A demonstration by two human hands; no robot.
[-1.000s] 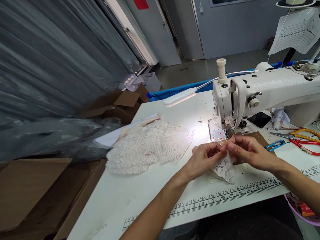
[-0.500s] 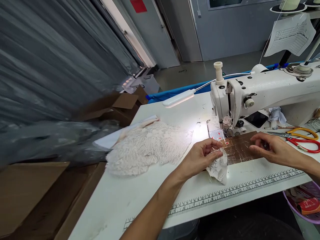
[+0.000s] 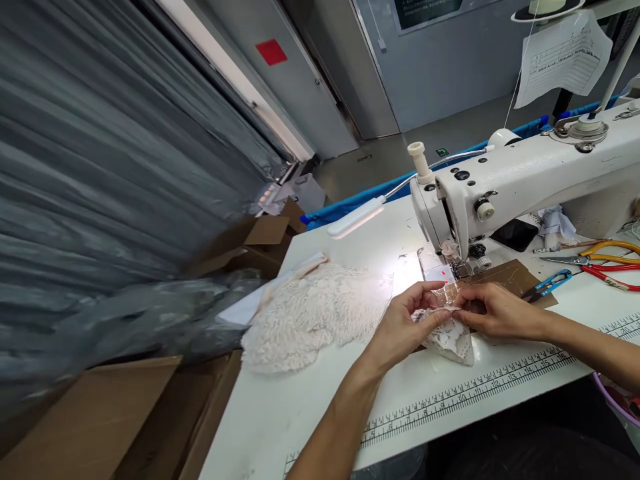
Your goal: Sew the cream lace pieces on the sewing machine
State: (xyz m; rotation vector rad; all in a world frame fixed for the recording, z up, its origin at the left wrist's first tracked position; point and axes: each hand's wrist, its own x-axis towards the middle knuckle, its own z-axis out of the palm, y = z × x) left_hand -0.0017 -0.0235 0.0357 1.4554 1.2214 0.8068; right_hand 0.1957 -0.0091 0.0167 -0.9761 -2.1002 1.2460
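Observation:
My left hand (image 3: 407,320) and my right hand (image 3: 493,310) meet over a small white lace piece (image 3: 453,337) on the white table, just in front of the sewing machine's needle area (image 3: 457,267). Both hands pinch the top edge of the lace, fingers closed on it. The piece hangs down flat onto the table below my fingers. A brown taped patch (image 3: 515,277) lies under and behind my right hand.
A pile of pale lace fabric (image 3: 313,313) lies left of my hands. The white sewing machine (image 3: 525,180) stands behind, with its lamp (image 3: 357,217). Blue snips (image 3: 550,283) and red and yellow scissors (image 3: 607,263) lie at right. Cardboard boxes (image 3: 250,240) sit beyond the table's left edge.
My right hand, which had moved off to the right over the brown patch, has come back to the lace and pinches it beside my left hand. The view has shifted.

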